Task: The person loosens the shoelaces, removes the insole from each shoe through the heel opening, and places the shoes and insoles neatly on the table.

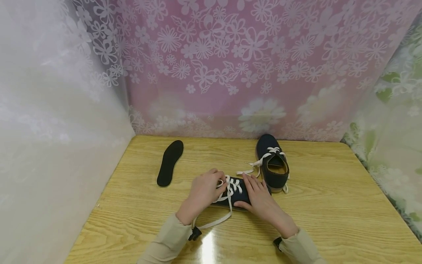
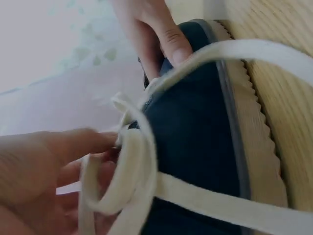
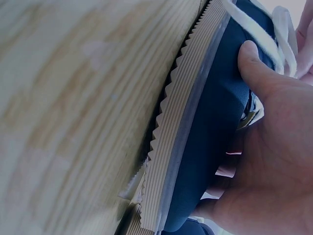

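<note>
A dark navy lace-up shoe (image 1: 243, 196) lies on the table between the two hands. My left hand (image 1: 204, 189) pinches a white shoelace (image 2: 129, 166) at the lacing; in the left wrist view the lace loops beside the fingertips. One long lace end (image 1: 218, 222) trails toward the left wrist. Holding the shoe from the right is my right hand (image 1: 262, 200). Its thumb (image 3: 252, 58) presses the near side, while the other fingers reach over to the far side, partly hidden. The ribbed tan sole edge (image 3: 166, 137) faces the right wrist camera.
A second navy shoe (image 1: 266, 145) stands at the back right, its white laces (image 1: 254, 168) spread loosely leftward. Toward the back left lies a black insole (image 1: 169, 163). The wooden table (image 1: 329, 190) is bordered by floral curtains (image 1: 230, 73) behind and at the sides.
</note>
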Motion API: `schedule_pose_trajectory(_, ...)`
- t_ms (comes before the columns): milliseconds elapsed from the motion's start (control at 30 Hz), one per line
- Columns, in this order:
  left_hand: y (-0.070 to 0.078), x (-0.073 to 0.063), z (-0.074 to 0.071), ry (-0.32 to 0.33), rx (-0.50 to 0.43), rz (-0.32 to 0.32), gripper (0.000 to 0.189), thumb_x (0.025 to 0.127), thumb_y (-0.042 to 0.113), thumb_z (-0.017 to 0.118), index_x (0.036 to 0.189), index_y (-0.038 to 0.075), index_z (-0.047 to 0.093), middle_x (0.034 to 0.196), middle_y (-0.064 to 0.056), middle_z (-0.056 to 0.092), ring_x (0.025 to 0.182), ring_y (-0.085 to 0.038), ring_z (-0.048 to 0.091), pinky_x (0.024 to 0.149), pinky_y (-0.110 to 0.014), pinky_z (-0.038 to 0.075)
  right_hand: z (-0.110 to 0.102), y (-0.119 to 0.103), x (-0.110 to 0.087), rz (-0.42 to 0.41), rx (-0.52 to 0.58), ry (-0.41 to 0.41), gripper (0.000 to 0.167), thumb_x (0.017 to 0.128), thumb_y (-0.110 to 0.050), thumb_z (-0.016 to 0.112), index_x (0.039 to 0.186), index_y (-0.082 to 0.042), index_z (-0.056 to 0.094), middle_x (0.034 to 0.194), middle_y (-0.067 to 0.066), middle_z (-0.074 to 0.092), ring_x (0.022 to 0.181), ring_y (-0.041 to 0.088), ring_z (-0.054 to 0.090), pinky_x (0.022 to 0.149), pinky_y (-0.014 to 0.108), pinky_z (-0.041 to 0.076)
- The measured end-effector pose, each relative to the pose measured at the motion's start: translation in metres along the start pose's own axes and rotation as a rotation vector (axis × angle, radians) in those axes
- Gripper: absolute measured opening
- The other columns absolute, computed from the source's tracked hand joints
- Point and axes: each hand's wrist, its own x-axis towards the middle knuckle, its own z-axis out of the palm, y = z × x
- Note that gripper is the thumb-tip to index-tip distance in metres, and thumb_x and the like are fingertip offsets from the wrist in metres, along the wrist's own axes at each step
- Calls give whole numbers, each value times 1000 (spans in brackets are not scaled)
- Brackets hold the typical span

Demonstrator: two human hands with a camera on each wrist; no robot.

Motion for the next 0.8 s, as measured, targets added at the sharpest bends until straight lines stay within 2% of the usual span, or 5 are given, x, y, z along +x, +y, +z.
schedule_pose_trajectory(233, 1, 3, -23, 197, -285, 85, 9, 102, 22, 64, 100, 13, 65, 96, 0, 62, 71, -10, 64, 57, -19, 50, -1, 0, 0, 2, 9, -7, 95, 89, -46, 75, 155, 6, 33, 152, 28, 43, 142, 48, 38, 105, 73, 33)
schedule_pose_trajectory(367, 5, 3, -40, 337, -542, 197, 6, 104, 14, 58, 105, 9, 61, 107, -6, 63, 90, -17, 67, 73, -27, 59, -2, 0, 0, 8, 9, -7, 95, 88, -46, 76, 155, 6, 33, 152, 28, 43, 142, 48, 38, 106, 73, 33)
schedule_pose_trajectory(500, 8, 1, -53, 396, -695, 291, 5, 106, 9, 54, 107, 8, 59, 114, -9, 69, 99, -20, 69, 78, -32, 60, -1, 0, 0, 11, 15, -4, 95, 89, -47, 75, 155, 6, 33, 152, 28, 43, 142, 48, 38, 106, 73, 32)
schedule_pose_trajectory(600, 9, 0, -55, 318, -743, 307, 6, 104, 7, 56, 108, 8, 60, 103, -7, 74, 89, -14, 72, 75, -29, 60, -1, 1, 0, 8, 22, -2, 95, 89, -46, 75, 155, 6, 32, 152, 28, 43, 142, 49, 37, 106, 73, 32)
schedule_pose_trajectory(800, 10, -2, -39, -27, -624, 249, 8, 104, 21, 60, 105, 14, 64, 87, 3, 73, 73, 1, 66, 67, -17, 55, -2, 1, -1, -1, 37, -7, 95, 89, -46, 75, 155, 6, 31, 152, 29, 42, 142, 50, 37, 105, 74, 32)
